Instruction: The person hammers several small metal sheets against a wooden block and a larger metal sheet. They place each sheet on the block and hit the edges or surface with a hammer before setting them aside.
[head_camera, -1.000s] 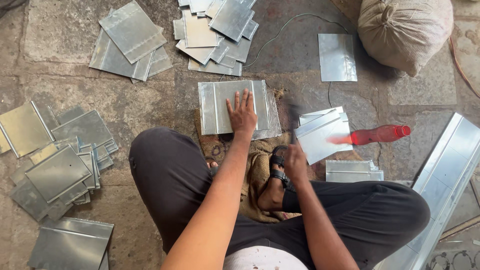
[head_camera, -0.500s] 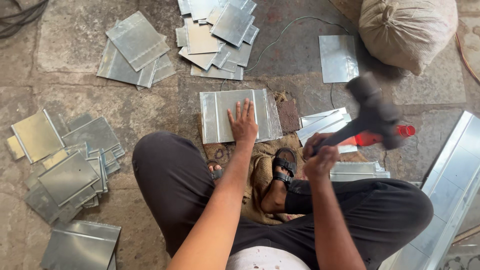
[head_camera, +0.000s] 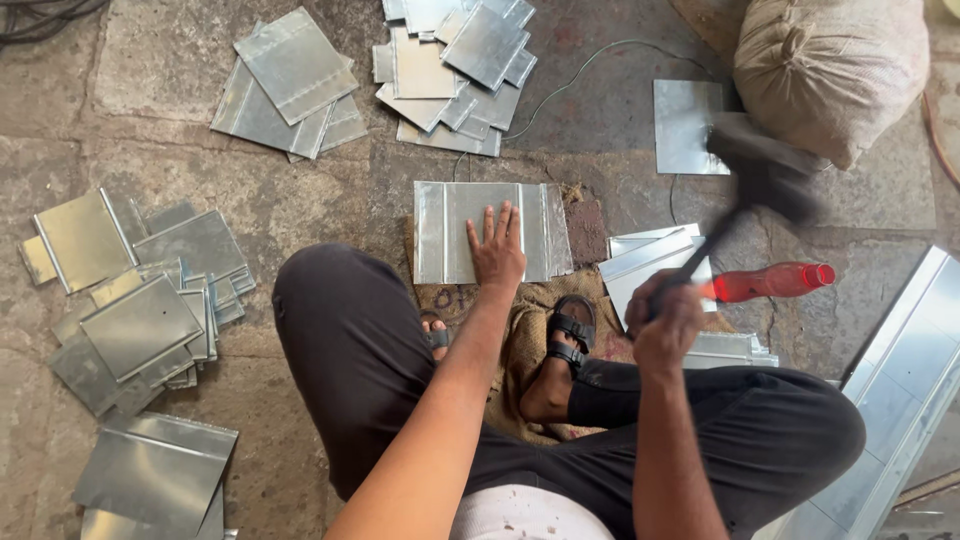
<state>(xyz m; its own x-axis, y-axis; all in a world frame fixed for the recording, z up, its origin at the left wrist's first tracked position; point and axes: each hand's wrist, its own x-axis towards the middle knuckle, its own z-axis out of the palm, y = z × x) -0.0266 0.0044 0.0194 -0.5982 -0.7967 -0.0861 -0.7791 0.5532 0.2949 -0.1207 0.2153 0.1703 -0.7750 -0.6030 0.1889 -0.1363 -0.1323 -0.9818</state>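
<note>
I look down from a head camera at my own two bare hands, seated cross-legged on a stone floor (head_camera: 300, 210). My left hand (head_camera: 497, 250) lies flat, fingers spread open, pressing on a ribbed rectangular metal sheet (head_camera: 450, 230) that rests on the floor just beyond my knees, its near edge over a scrap of brown sacking (head_camera: 530, 320). My right hand (head_camera: 665, 325) has its fingers closed around the handle of a hammer (head_camera: 760, 175), raised and blurred, its dark head up and to the right of the sheet, well apart from it. Just beside that hand lie a red plastic bottle (head_camera: 765, 282) on its side and a few folded metal pieces (head_camera: 645, 260). More cut metal sheets sit in loose piles: one toward the floor's far edge (head_camera: 455, 60), one at far left (head_camera: 290, 85), another along the left edge (head_camera: 140, 300). A stuffed cloth sack (head_camera: 830, 65) sits at the far right corner, and a long metal channel (head_camera: 900, 390) runs along the right edge.
</note>
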